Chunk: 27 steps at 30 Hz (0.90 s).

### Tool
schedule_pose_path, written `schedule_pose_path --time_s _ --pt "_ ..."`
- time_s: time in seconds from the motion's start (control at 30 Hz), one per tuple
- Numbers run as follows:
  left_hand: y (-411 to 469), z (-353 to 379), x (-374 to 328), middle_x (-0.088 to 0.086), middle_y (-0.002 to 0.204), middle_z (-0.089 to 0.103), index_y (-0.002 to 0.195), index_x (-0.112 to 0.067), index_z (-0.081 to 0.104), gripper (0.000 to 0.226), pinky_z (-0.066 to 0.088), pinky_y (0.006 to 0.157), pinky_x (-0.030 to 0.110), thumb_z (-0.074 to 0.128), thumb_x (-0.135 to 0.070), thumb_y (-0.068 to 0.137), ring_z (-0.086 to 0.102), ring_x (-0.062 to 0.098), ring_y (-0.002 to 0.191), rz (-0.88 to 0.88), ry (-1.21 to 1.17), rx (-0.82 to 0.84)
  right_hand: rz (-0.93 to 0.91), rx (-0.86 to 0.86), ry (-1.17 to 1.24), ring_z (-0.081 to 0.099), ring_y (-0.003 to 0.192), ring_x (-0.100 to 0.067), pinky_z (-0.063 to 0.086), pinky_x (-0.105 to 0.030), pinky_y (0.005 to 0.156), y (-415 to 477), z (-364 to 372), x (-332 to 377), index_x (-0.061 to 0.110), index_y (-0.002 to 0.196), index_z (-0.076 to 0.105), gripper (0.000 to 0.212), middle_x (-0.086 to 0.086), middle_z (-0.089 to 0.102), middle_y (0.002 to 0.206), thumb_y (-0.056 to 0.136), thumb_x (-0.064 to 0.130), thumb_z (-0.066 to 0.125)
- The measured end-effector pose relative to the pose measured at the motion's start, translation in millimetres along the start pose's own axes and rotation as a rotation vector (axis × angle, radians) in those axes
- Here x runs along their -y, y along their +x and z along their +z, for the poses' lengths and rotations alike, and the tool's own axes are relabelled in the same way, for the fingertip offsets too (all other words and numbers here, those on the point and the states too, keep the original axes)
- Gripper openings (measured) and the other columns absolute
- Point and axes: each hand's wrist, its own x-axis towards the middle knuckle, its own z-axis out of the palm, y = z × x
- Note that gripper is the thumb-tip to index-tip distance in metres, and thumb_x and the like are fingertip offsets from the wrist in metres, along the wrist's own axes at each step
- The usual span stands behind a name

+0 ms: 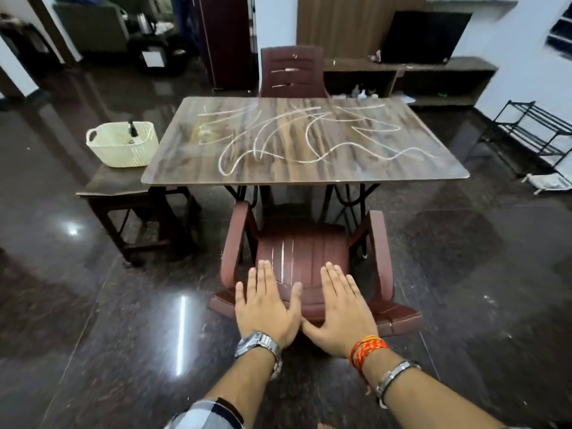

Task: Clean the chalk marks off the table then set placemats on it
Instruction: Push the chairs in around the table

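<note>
Table [305, 168]: ahead, past the chair [305, 258]; hard, slick top
Chalk marks [278, 134]: all over it, powdery, probably wiped off easily
Left hand [266, 308]: flat, open, empty
Right hand [343, 311]: same
Placemats: not seen
Basket [122, 144]: left, on side table

Basket [122, 144] on side table [102, 188] left of table [305, 171] (chairs [305, 264] front, behind).
</note>
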Motion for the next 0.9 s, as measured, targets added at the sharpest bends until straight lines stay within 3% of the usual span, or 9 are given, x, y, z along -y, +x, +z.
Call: schedule_pose_path --time_s 0.3,0.47,0.9 --pt "54 18 -57 -0.004 0.163 0.004 0.155 -0.017 0.001 0.089 -0.004 0.120 0.039 0.000 -0.071 0.084 0.000 0.011 0.149 -0.101 0.019 0.003 -0.092 0.055 -0.010 -0.005 0.154 -0.015 -0.010 -0.031 0.121 61 -20 -63 0.009 0.158 0.004 0.104 -0.007 -0.002 0.167 0.083 0.075 0.033" --pt "73 24 -81 -0.005 0.163 0.004 0.155 -0.018 0.000 0.087 -0.005 0.120 0.040 0.008 -0.072 0.088 0.000 0.011 0.149 -0.168 0.027 -0.008 -0.117 0.091 0.023 -0.007 0.153 -0.015 -0.003 -0.035 0.125 83 -24 -87 0.011 0.159 0.001 0.104 -0.005 -0.003 0.168 0.083 0.075 0.032" --pt "78 35 -110 -0.006 0.163 0.003 0.155 -0.021 0.000 0.081 -0.004 0.120 0.039 0.008 -0.069 0.090 -0.001 0.010 0.149 -0.172 0.024 -0.026 -0.153 0.101 -0.006 -0.006 0.153 -0.015 -0.008 -0.034 0.124 93 -31 -120 0.010 0.158 0.004 0.103 -0.005 -0.002 0.168 0.082 0.075 0.030"
